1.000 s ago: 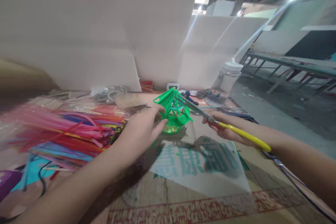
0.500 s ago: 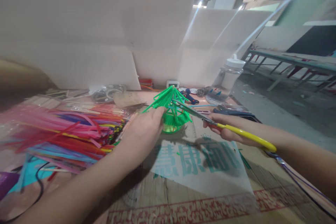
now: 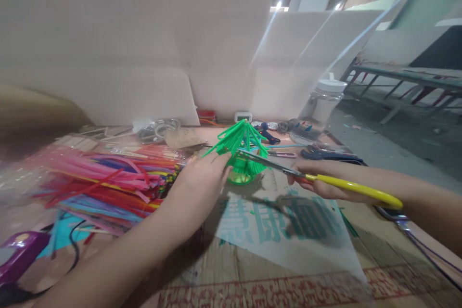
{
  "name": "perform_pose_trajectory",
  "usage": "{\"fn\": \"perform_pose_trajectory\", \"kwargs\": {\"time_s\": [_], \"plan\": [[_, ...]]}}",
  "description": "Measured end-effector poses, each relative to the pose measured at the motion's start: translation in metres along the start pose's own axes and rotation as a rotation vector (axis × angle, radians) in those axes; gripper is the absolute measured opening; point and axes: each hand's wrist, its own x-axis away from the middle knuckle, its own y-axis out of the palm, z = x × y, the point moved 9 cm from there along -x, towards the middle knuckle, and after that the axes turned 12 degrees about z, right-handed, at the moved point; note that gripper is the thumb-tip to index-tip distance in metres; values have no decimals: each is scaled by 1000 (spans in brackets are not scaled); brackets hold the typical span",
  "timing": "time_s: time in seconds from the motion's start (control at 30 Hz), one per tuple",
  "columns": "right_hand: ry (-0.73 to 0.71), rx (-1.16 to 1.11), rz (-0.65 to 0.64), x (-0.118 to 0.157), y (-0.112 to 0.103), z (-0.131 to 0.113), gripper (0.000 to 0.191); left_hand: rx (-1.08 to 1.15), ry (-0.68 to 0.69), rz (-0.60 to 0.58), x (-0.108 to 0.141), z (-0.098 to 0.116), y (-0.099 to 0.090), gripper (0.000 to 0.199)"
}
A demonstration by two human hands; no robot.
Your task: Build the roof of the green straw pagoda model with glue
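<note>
A green cone-shaped model (image 3: 245,137), built of fuzzy strips like pipe cleaners, stands at the middle of the table over a round green base. My left hand (image 3: 202,185) is closed on the strips along its left side. Yellow-handled scissors (image 3: 346,188) are in my right hand (image 3: 314,178), the fingers wrapped round them. Their metal blades point left and reach the strips at the front of the cone, close to my left fingertips. Whether the blades are parted at the tip is hard to make out.
Bundles of coloured pipe cleaners (image 3: 108,178) lie at the left, near a purple device (image 3: 23,255). A clear bottle with a white lid (image 3: 323,106) stands at the back right. Behind the model lies a dark blue glue gun (image 3: 269,134). Printed paper (image 3: 281,245) covers the front.
The view has shifted, so most things sit a little further right. The scissor blades have dropped slightly lower on the green strips. Both hands keep their hold.
</note>
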Motion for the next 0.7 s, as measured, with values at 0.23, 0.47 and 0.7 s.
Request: {"fn": "perform_pose_trajectory", "kwargs": {"time_s": [0.23, 0.47, 0.7], "plan": [[-11, 26, -28, -2, 1, -5, 69, 3, 11, 28, -2, 0, -2, 20], [105, -82, -71, -7, 15, -2, 60, 22, 7, 30, -3, -1, 0, 18], [177, -149, -109, 1, 20, -6, 61, 34, -41, 10, -3, -7, -1, 19]]}}
